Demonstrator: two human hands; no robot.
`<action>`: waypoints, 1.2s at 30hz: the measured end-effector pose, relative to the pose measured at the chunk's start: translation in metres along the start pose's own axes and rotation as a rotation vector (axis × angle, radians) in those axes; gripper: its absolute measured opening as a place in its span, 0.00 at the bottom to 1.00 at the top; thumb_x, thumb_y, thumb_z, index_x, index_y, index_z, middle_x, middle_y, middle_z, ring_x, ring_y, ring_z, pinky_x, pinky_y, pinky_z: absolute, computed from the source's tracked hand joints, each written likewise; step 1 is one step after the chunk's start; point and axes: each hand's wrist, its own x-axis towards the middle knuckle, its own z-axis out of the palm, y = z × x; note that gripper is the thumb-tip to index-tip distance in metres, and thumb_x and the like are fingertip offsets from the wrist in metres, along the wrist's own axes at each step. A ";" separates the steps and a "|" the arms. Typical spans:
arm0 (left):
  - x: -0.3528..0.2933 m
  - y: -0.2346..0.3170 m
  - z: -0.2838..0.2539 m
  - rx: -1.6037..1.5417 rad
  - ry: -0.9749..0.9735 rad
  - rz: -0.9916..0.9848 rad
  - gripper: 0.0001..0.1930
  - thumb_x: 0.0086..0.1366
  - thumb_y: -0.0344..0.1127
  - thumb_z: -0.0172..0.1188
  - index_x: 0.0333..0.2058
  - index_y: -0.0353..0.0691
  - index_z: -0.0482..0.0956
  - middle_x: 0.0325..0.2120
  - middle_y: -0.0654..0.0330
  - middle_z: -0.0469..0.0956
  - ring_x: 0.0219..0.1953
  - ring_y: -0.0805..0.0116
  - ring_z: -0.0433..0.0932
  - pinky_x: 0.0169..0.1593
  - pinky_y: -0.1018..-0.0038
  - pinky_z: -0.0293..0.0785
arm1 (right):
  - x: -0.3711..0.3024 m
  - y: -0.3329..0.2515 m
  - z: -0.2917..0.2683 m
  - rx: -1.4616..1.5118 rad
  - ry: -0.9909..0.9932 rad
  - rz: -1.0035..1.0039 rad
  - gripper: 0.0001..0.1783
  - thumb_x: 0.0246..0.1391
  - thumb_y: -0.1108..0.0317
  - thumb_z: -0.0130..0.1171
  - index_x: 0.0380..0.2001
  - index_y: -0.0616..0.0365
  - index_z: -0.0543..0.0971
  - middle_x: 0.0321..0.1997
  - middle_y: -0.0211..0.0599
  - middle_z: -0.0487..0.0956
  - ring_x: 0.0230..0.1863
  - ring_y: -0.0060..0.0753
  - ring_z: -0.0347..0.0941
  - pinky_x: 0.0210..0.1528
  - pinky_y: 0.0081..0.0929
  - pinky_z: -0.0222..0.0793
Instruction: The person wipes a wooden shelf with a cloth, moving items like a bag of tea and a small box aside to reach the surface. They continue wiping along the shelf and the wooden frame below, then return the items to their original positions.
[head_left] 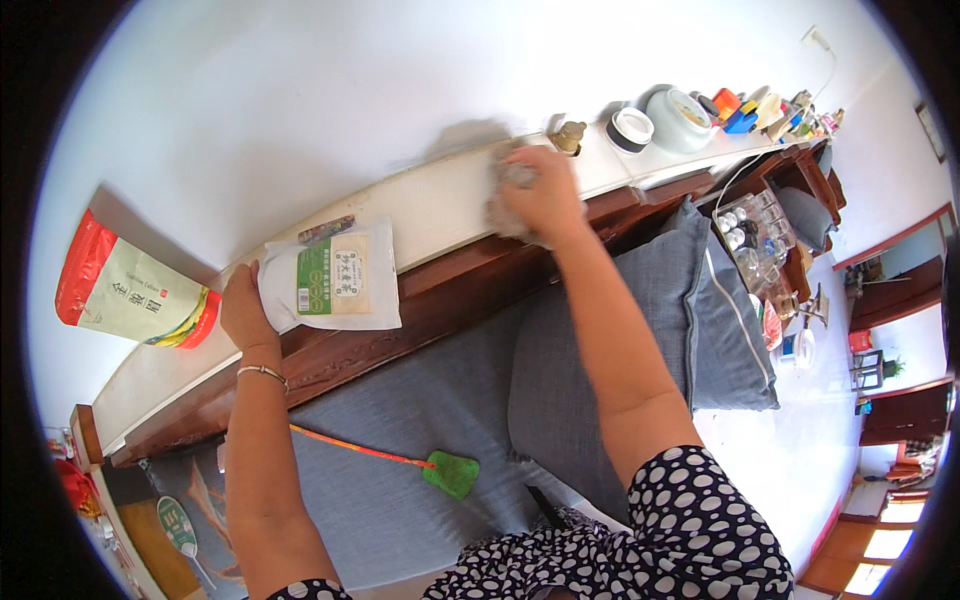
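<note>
My right hand [550, 192] is closed on a crumpled grey cloth [508, 208], pressed to the narrow white ledge [432, 205] along the wall; cloth and hand are slightly blurred. On the left, my left hand [246, 312] grips the edge of a white packet [372, 270] with a green label, which overhangs the ledge's front. Its fingertips are partly hidden behind the packet. A small dark patterned tube-like item [327, 229] lies just behind the packet. Left of that hand stands a red and cream pouch [140, 287]. Beyond the cloth sits a small brass-coloured figurine [569, 136].
Farther right on the ledge are a white jar [630, 130], a pale round bowl [680, 120] and several colourful small items. Below is a grey sofa seat [370, 500] with grey cushions [600, 350] and a green fly swatter [452, 474]. A tray of glasses [765, 235] stands at right.
</note>
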 end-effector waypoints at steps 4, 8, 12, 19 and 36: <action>-0.002 -0.003 -0.001 -0.009 0.023 0.015 0.14 0.66 0.45 0.49 0.26 0.42 0.67 0.26 0.52 0.75 0.31 0.50 0.74 0.30 0.58 0.69 | -0.010 0.062 -0.038 -0.298 0.174 -0.003 0.13 0.34 0.65 0.65 0.30 0.49 0.82 0.37 0.35 0.79 0.42 0.48 0.71 0.47 0.41 0.69; -0.001 -0.001 0.002 -0.011 0.008 -0.004 0.15 0.66 0.45 0.50 0.26 0.41 0.68 0.26 0.52 0.75 0.32 0.49 0.74 0.30 0.58 0.68 | -0.009 0.054 -0.026 -0.397 0.161 0.063 0.12 0.34 0.65 0.66 0.28 0.48 0.81 0.36 0.31 0.79 0.43 0.46 0.70 0.46 0.40 0.68; 0.000 0.002 -0.006 -0.011 -0.012 -0.024 0.15 0.66 0.45 0.50 0.26 0.41 0.69 0.27 0.52 0.76 0.33 0.49 0.74 0.31 0.57 0.68 | -0.011 0.035 -0.011 -0.236 0.083 -0.098 0.11 0.33 0.66 0.66 0.27 0.49 0.81 0.34 0.30 0.79 0.42 0.45 0.70 0.46 0.39 0.67; 0.000 -0.001 -0.006 0.044 -0.036 -0.061 0.15 0.67 0.47 0.49 0.27 0.42 0.71 0.28 0.53 0.77 0.33 0.50 0.76 0.33 0.56 0.70 | -0.033 -0.024 0.011 0.062 -0.172 -0.318 0.16 0.30 0.77 0.63 0.30 0.52 0.80 0.42 0.33 0.80 0.47 0.40 0.71 0.53 0.33 0.66; 0.000 -0.002 -0.004 -0.026 -0.008 -0.021 0.17 0.67 0.47 0.48 0.26 0.41 0.70 0.27 0.51 0.76 0.32 0.47 0.75 0.30 0.55 0.68 | -0.005 0.027 -0.035 -0.109 -0.299 -0.198 0.15 0.29 0.73 0.67 0.27 0.45 0.80 0.35 0.31 0.77 0.44 0.43 0.69 0.50 0.37 0.67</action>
